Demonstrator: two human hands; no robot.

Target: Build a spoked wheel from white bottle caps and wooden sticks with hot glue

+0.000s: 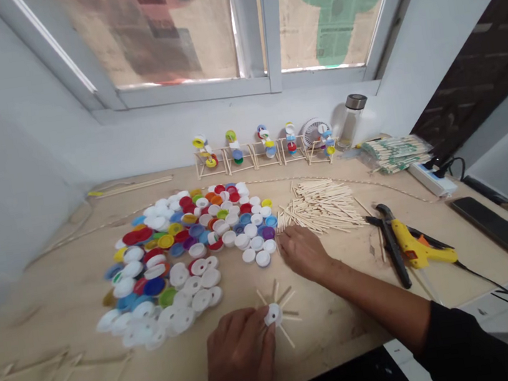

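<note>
My left hand rests on the wooden table, its fingertips pressing on a white bottle cap that has several short wooden sticks radiating from it like spokes. My right hand reaches forward, its fingers curled at the near edge of a pile of short wooden sticks, right beside the heap of coloured and white bottle caps. Whether the right fingers hold a stick is hidden.
A yellow glue gun and black pliers lie to the right, with a dark phone beyond. Along the wall stand several small stick-and-cap models, a small fan, a bottle and packs of sticks.
</note>
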